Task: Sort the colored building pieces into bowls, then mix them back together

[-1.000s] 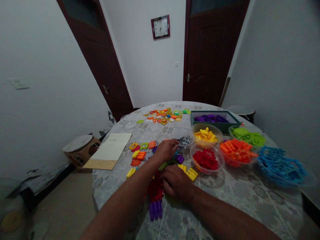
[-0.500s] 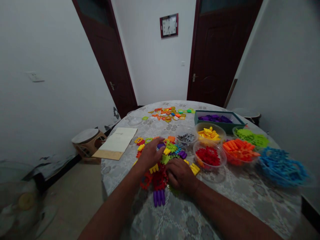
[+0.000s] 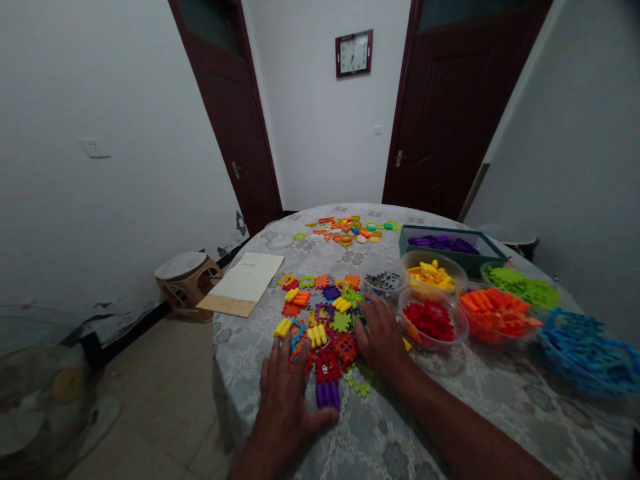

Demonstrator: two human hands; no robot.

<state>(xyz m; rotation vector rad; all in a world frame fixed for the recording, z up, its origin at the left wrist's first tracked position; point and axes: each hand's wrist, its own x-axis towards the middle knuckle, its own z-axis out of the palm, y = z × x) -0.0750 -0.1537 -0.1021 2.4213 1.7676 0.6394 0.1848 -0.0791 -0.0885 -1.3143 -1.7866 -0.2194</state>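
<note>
A flat patchwork of colourful interlocking plastic building pieces (image 3: 342, 323) lies on the table before me. My left hand (image 3: 287, 390) rests at its near left edge, fingers spread and thumb pointing right, close to a purple ribbed piece (image 3: 328, 395). On the right side, my right hand (image 3: 383, 331) reaches over the green pieces with fingers apart and slightly bent; it partly covers that edge. Red square pieces (image 3: 327, 366) sit between the hands. A yellow ribbed piece (image 3: 317, 336) lies beyond my left fingertips. I see nothing held in either hand.
Clear bowls hold red pieces (image 3: 429, 320), orange pieces (image 3: 493, 308), yellow pieces (image 3: 431, 274), blue pieces (image 3: 583, 343) and small dark bits (image 3: 384, 280). Behind stands a green box (image 3: 453, 253) of purple pieces. Loose pieces (image 3: 350, 230) lie farther back; an open booklet (image 3: 249, 280) lies left.
My left hand has pulled back from the middle of the patchwork to its near left edge and spread out. My right hand has shifted away to the right edge. The view has turned slightly left.
</note>
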